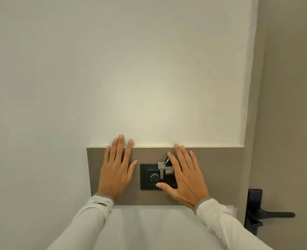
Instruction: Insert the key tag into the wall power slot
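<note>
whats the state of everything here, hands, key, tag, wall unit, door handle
left hand: open, fingers spread, holding nothing
right hand: open, fingers spread, holding nothing
key: hanging from its ring in front of the black wall unit
key tag: upright at the unit, looks seated in the slot
black wall unit: mounted, round dial visible
door handle: horizontal

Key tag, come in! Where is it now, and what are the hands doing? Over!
Left hand open, flat on wall. Right hand open, spread over black wall plate. Key and key tag hang at plate. Nothing in the way.
</note>
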Motion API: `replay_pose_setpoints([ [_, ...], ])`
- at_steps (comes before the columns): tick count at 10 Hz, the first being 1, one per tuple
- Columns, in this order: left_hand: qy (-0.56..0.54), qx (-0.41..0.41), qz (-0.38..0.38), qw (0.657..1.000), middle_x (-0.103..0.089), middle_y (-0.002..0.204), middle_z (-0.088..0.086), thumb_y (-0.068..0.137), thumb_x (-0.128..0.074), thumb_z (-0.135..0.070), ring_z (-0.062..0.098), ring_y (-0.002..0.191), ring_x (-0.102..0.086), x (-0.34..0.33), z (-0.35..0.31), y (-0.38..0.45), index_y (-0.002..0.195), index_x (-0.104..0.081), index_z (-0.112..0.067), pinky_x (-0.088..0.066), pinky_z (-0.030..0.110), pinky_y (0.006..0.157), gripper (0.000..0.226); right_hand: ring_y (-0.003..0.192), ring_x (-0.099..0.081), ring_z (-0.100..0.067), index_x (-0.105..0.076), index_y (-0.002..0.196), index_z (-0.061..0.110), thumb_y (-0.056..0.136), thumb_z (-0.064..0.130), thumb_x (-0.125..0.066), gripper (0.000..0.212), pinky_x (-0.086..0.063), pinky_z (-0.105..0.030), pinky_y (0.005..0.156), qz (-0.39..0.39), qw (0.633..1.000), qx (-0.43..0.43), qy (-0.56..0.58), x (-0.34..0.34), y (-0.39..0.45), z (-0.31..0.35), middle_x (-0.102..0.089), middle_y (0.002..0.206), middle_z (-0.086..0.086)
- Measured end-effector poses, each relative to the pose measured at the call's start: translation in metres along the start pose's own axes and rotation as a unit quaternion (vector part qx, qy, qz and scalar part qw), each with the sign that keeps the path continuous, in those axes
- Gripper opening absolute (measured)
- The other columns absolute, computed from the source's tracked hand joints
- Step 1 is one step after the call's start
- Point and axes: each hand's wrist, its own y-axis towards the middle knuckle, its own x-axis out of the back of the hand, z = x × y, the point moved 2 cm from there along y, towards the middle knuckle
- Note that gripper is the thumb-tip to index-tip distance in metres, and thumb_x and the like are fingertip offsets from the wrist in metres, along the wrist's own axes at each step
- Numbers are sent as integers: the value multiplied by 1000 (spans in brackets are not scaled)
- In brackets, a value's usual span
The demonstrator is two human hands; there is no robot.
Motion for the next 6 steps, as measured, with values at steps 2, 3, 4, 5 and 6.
replay_pose_setpoints([
  [2, 2, 10, 37, 999, -22, 177, 26, 111, -34, -50, 41, 164, -23, 9, -3, 1, 169, -29, -8, -24, 55, 131, 72, 158, -10, -30, -29, 157, 14, 86, 84, -36, 100, -22, -60, 125, 22, 1000, -11, -10, 3, -1, 2, -14, 170, -14],
  [3, 10, -12, 48, 999, -26, 176, 26, 114, -25, -55, 41, 162, -28, 14, -6, -12, 168, -32, -9, -26, 54, 129, 72, 158, -13, -30, -31, 156, 14, 86, 83, -36, 98, -25, -60, 124, 26, 999, -7, -18, 4, -1, -2, -17, 169, -14],
  [4, 15, -14, 77, 997, -28, 175, 25, 115, -18, -57, 41, 160, -33, 26, -9, -35, 168, -34, -9, -28, 56, 126, 74, 158, -15, -30, -32, 156, 16, 86, 83, -37, 96, -27, -59, 123, 38, 999, -7, -13, 8, 0, -3, -19, 169, -13],
  [5, 26, -26, 57, 998, -29, 175, 25, 114, -20, -56, 42, 159, -35, 43, -5, -46, 167, -35, -9, -30, 57, 125, 73, 158, -12, -30, -26, 158, 18, 87, 83, -33, 97, -25, -60, 123, 72, 997, -9, -6, 9, 2, -4, -15, 170, -12],
  [6, 39, -24, 33, 998, -30, 174, 25, 112, -32, -55, 41, 160, -34, 72, -2, -30, 167, -36, -9, -30, 55, 127, 73, 159, -1, -31, -4, 161, 21, 83, 85, -34, 105, -16, -63, 125, 145, 989, -28, -2, 24, 8, 0, -3, 172, -12],
])
